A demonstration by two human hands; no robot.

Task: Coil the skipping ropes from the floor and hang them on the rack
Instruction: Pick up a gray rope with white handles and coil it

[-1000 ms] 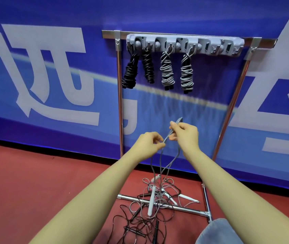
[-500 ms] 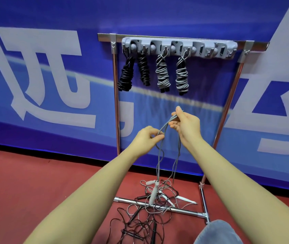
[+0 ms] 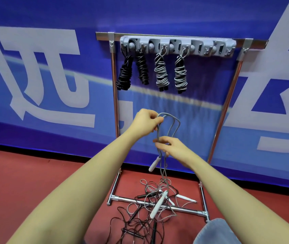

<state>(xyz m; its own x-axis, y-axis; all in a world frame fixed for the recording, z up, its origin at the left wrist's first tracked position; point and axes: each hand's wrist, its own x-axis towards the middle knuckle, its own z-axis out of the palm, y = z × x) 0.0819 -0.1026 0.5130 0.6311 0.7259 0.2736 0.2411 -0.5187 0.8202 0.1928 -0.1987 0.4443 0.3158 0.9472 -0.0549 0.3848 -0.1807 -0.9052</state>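
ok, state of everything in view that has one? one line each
left hand: pinches the top loop of the grey rope
right hand: grips the strands lower down
grey rope: held up, partly looped, tail in the floor pile
white handle: dangling off the floor
hung coils: four, two black, two grey
floor ropes: tangled, uncoiled
rack: upright, right-hand hooks free

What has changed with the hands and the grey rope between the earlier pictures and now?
The left hand now holds the loop of the grey skipping rope up high, where the right hand held it before. The right hand has slid down and pinches the strands lower. One white handle has risen off the floor and dangles. The four coiled ropes on the rack and the tangle on the floor stayed as before.
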